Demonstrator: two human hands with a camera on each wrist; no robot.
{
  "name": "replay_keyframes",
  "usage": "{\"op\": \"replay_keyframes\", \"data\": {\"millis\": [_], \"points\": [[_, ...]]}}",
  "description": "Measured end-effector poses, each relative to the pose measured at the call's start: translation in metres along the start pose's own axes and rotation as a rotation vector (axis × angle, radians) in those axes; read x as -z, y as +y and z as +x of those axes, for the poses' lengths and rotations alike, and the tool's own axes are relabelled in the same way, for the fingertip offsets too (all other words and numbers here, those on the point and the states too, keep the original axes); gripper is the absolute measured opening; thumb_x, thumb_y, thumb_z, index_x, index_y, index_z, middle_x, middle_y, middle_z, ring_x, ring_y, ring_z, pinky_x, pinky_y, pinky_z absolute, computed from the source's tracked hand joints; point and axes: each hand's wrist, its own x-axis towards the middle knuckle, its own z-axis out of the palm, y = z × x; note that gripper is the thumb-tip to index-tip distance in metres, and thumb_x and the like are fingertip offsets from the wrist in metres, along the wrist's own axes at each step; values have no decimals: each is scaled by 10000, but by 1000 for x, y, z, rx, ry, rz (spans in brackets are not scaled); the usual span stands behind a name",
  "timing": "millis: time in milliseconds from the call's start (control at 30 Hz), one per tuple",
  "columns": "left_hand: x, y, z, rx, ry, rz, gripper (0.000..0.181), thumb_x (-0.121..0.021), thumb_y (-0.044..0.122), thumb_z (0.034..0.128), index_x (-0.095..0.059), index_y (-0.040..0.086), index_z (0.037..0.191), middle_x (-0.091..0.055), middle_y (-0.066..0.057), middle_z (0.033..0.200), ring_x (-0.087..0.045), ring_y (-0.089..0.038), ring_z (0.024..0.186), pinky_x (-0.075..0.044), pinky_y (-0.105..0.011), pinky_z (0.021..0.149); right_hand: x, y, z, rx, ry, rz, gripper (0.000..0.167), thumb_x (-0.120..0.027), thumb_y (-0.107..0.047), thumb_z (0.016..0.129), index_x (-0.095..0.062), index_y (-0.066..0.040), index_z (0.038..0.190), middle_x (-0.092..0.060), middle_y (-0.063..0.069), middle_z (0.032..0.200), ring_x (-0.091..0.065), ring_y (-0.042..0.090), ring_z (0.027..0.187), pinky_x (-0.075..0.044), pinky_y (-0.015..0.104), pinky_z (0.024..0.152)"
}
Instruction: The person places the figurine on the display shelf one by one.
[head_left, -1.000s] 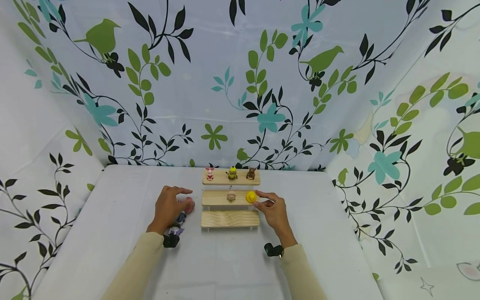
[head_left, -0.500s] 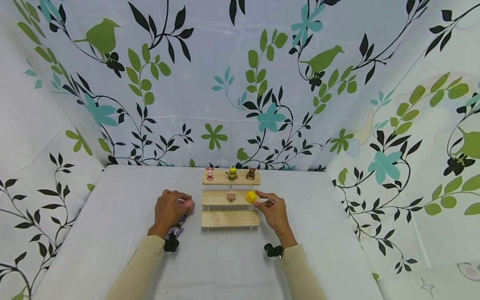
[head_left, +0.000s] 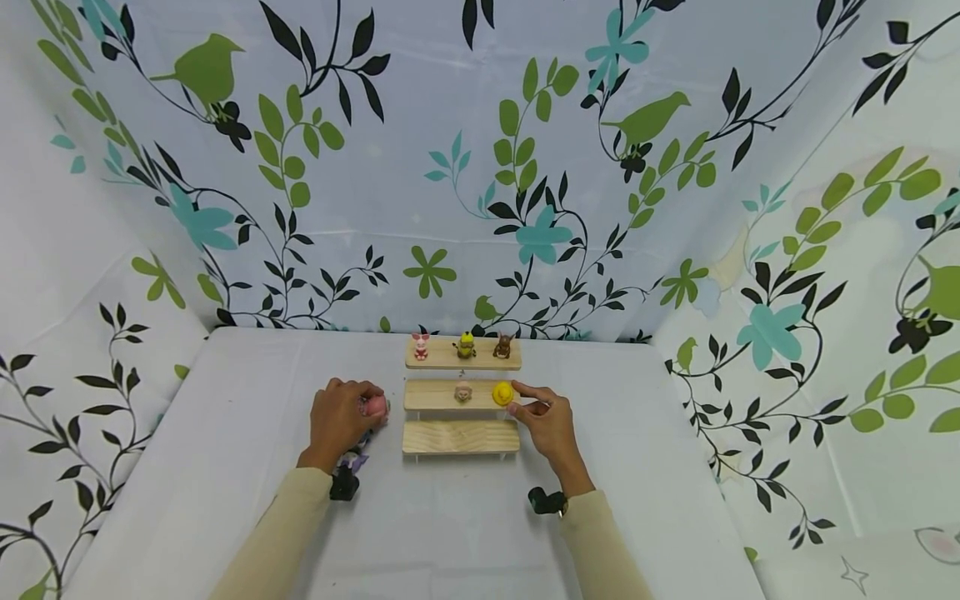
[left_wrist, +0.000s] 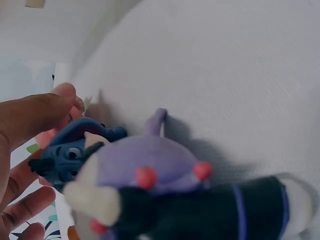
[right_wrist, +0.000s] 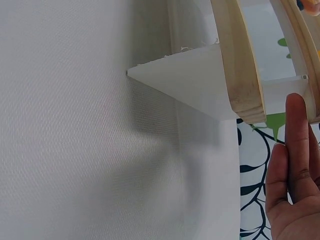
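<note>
My left hand point(head_left: 339, 422) pinches a pink figurine point(head_left: 376, 407) left of a small wooden shelf stand. Close under that hand, a blue figurine point(left_wrist: 70, 155) with big ears and a lilac figurine point(left_wrist: 150, 155) with red beads lie on the white table; the head view mostly hides them. At the right end of the middle shelf point(head_left: 433, 395), my right hand point(head_left: 550, 422) holds a yellow figurine point(head_left: 502, 393) between thumb and index finger. A beige figurine point(head_left: 462, 392) stands mid-shelf. In the right wrist view, the right hand's other fingers point(right_wrist: 297, 145) extend beside the stand.
On the top shelf point(head_left: 442, 356) stand a pink-and-white figurine point(head_left: 421, 347), a yellow-green one point(head_left: 465, 345) and a brown one point(head_left: 502, 347). The bottom shelf point(head_left: 461, 437) is bare wood. A leaf-patterned curtain point(head_left: 337, 208) hangs behind the table.
My left thumb and index finger have closed onto the pink figurine, the index finger curling down from its stretched position. The right hand stays at the yellow figurine.
</note>
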Motion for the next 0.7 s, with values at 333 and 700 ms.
{"op": "replay_keyframes", "data": {"millis": [333, 700], "points": [[3, -6, -1, 20, -3, -18, 365, -890, 240, 841, -810, 107, 1171, -792, -120, 1076, -565, -315, 951, -340, -426, 746, 0, 1, 0, 0, 17, -35, 385, -859, -195, 887, -798, -297, 1253, -727, 24, 1169, -684, 204, 850, -516, 214, 650], [14, -3, -7, 114, -63, -139, 375, -716, 169, 1003, -712, 78, 1367, -726, -186, 1254, -566, -354, 1101, -407, -535, 927, -1, 0, -1, 17, 13, -12, 406, -860, -218, 879, -788, -243, 1278, -725, 57, 1192, -673, 193, 837, -529, 200, 672]]}}
